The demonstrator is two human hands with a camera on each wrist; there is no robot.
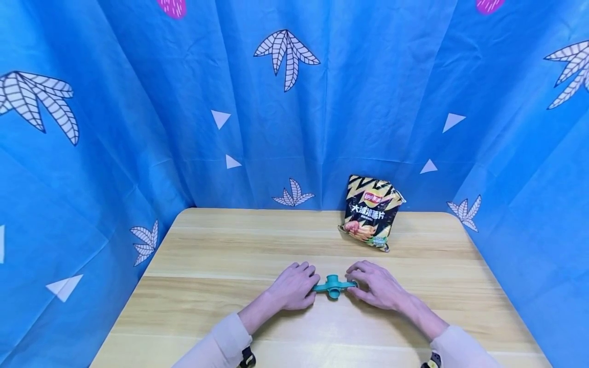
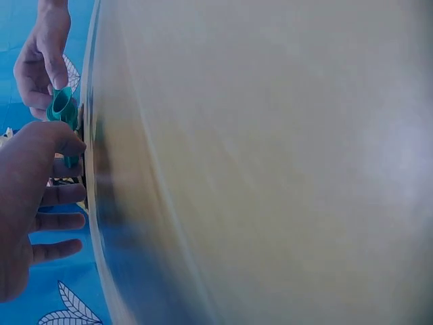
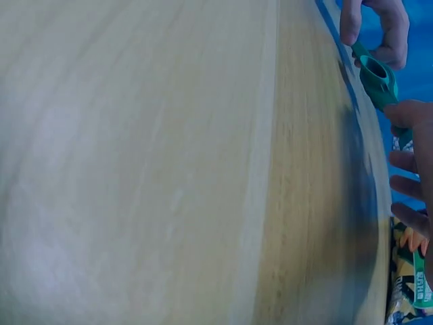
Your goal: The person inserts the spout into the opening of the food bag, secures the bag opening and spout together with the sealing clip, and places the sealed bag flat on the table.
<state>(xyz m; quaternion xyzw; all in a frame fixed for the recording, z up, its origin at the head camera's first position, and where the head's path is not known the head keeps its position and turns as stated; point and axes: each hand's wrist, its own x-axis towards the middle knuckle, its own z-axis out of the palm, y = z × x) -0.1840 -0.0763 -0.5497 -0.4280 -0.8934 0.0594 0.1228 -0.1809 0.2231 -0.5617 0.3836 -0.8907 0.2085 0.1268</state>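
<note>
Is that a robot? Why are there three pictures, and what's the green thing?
There's no robot here, only a person working bare-handed. The wide picture comes from a camera on the person's head, looking forward and down. The other two come from cameras on the left and right wrists, so the table looks tipped sideways there. The left hand pinches one end of a green thing, and the right hand pinches the other. It has round, cup-like parts in its middle; I can't tell what it's for. A chip bag sits near the table's far edge, before a blue curtain.
</note>
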